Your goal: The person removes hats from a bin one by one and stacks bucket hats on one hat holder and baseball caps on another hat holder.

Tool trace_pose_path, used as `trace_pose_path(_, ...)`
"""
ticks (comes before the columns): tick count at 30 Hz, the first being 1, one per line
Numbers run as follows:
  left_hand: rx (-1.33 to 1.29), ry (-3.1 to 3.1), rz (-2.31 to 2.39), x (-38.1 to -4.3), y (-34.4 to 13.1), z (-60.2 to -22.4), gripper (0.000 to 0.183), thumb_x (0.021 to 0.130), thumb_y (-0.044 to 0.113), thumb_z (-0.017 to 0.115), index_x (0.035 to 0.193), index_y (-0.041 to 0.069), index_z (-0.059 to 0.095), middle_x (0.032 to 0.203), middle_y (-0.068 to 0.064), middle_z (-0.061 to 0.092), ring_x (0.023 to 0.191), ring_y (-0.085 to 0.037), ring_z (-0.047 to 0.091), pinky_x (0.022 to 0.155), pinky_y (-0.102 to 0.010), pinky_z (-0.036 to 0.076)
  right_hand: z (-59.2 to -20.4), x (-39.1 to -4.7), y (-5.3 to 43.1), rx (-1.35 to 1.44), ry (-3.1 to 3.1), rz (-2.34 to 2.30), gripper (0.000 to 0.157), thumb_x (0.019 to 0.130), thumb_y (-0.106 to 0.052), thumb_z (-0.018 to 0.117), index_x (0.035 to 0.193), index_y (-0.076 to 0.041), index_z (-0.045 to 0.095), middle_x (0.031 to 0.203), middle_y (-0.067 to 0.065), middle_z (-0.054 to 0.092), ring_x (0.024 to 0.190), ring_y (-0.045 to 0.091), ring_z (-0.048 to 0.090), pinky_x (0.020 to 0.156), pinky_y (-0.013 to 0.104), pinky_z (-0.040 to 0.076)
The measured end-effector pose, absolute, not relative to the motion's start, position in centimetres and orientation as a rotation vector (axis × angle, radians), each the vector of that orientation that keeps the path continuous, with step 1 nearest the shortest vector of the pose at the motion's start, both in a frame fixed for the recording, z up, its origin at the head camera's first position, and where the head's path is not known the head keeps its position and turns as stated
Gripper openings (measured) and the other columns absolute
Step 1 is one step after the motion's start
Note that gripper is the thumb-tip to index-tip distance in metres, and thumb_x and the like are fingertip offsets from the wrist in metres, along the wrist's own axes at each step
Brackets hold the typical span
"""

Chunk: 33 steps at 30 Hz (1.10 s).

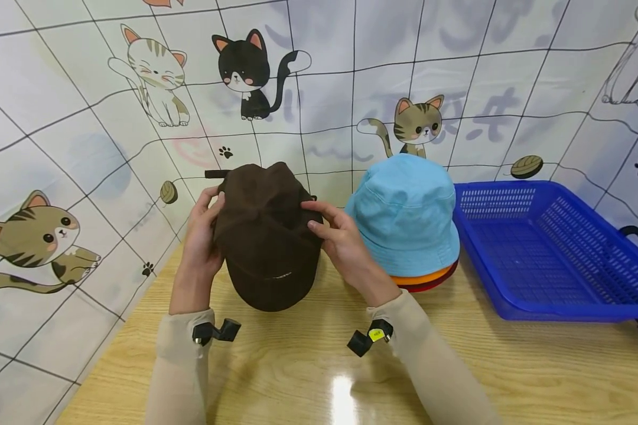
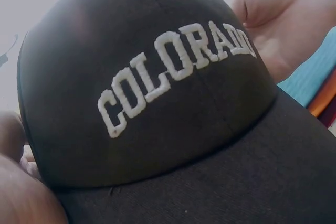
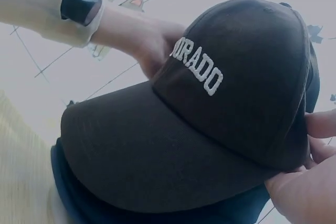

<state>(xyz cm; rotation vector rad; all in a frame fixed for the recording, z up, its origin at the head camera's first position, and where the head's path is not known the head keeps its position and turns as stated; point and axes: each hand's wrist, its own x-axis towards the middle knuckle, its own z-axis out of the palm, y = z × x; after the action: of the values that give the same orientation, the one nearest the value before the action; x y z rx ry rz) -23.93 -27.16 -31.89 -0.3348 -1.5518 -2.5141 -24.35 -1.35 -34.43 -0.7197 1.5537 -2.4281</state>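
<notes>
A dark brown baseball cap (image 1: 268,236) is between both hands, its brim toward me and white "COLORADO" lettering on its front in the left wrist view. My left hand (image 1: 197,239) grips the cap's left side, with some fingers hidden behind it. My right hand (image 1: 345,239) pinches the cap's right edge between thumb and fingers. Under its brim, a dark blue brim (image 3: 65,182) of another cap shows in the right wrist view. Just right of my right hand stands a stack of bucket hats, a light blue bucket hat (image 1: 406,212) on top.
Orange and dark red brims (image 1: 425,280) show below the light blue hat. A blue plastic basket (image 1: 502,304) with perforated walls and a black handle stands at the right. A wall covering (image 1: 324,77) with cat drawings rises behind the wooden table (image 1: 298,360).
</notes>
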Motion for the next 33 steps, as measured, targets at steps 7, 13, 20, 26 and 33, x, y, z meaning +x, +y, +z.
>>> trace_pose_path(7, -0.237, -1.494, -2.549, -24.8, -27.5, -32.5, 0.011, 0.104, 0.020, 0.063, 0.105, 0.010, 0.062, 0.081, 0.002, 0.068, 0.067, -0.009, 0.064, 0.060, -0.022, 0.054, -34.8, -25.5, -1.8, -0.733, 1.490, -2.466, 0.050, 0.103, 0.004, 0.049, 0.152, 0.002, 0.044, 0.162, 0.006, 0.039, 0.126, 0.017, 0.055, 0.093, 0.024, 0.054)
trace_pose_path(13, -0.121, -1.535, -2.519, -25.3, -27.8, -32.2, 0.012, 0.102, 0.021, 0.066, 0.102, 0.010, 0.063, 0.079, 0.002, 0.067, 0.060, -0.009, 0.062, 0.056, -0.023, 0.054, -34.4, -26.6, -2.0, -0.675, 1.482, -2.452, 0.050, 0.105, 0.000, 0.048, 0.154, -0.003, 0.045, 0.163, 0.003, 0.040, 0.126, 0.017, 0.056, 0.091, 0.025, 0.054)
trace_pose_path(20, -0.122, -1.537, -2.553, -26.8, -28.8, -31.0, 0.012, 0.104, 0.015, 0.061, 0.103, 0.006, 0.070, 0.088, 0.000, 0.071, 0.065, -0.010, 0.067, 0.060, -0.023, 0.057, -32.9, -27.7, -2.6, -0.602, 1.545, -2.394, 0.055, 0.102, -0.003, 0.048, 0.155, -0.013, 0.047, 0.165, 0.000, 0.038, 0.134, 0.024, 0.051, 0.088, 0.030, 0.043)
trace_pose_path(26, -0.063, -1.662, -2.502, -28.5, -30.1, -30.7, 0.020, 0.106, 0.011, 0.056, 0.101, 0.008, 0.075, 0.076, 0.002, 0.071, 0.058, -0.008, 0.065, 0.057, -0.022, 0.055, -32.2, -28.6, -3.3, -0.488, 1.577, -2.385, 0.063, 0.094, 0.001, 0.048, 0.153, -0.020, 0.051, 0.164, -0.003, 0.038, 0.095, 0.010, 0.051, 0.069, 0.029, 0.024)
trace_pose_path(33, 0.072, -1.902, -2.302, -29.6, -31.1, -30.9, 0.020, 0.104, 0.021, 0.063, 0.093, 0.017, 0.079, 0.080, 0.007, 0.069, 0.055, -0.005, 0.062, 0.057, -0.019, 0.053, -32.1, -29.2, -3.4, -0.427, 1.553, -2.402, 0.068, 0.090, 0.006, 0.045, 0.154, -0.019, 0.050, 0.166, 0.001, 0.037, 0.105, 0.011, 0.056, 0.077, 0.030, 0.034)
